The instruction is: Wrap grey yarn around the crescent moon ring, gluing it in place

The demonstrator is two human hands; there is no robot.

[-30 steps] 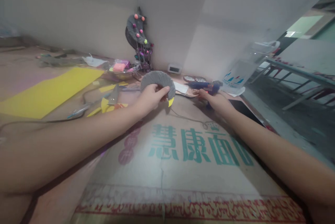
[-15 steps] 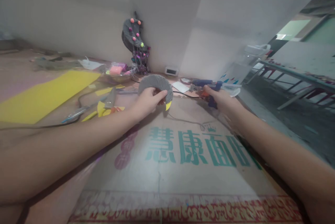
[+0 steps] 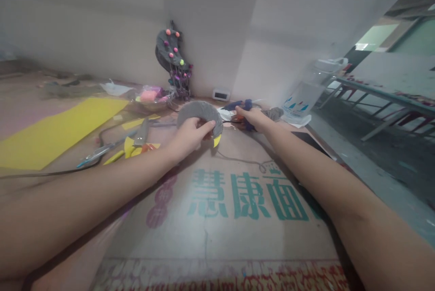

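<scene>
My left hand (image 3: 194,134) grips a grey yarn-wrapped crescent (image 3: 199,110) between thumb and fingers, just above the printed cardboard (image 3: 217,236). A bare yellow tip (image 3: 216,140) sticks out at the crescent's right end, and a strand of grey yarn (image 3: 238,159) lies on the cardboard below it. To the right, my right hand (image 3: 253,118) is closed around a blue hot glue gun (image 3: 249,104), whose nozzle points left toward the crescent without touching it. The hand hides much of the gun's handle.
A decorated grey moon (image 3: 170,50) with pompoms leans on the wall. Left lie a yellow sheet (image 3: 68,128), scissors (image 3: 142,134) and a bowl (image 3: 152,100) of pompoms. A small digital display (image 3: 221,94) stands at the back. A clear bottle (image 3: 302,91) stands right, near the table's edge.
My right hand has brought the glue gun leftward, closer to the crescent. My left hand keeps its hold on the crescent with little movement. The view has shifted slightly.
</scene>
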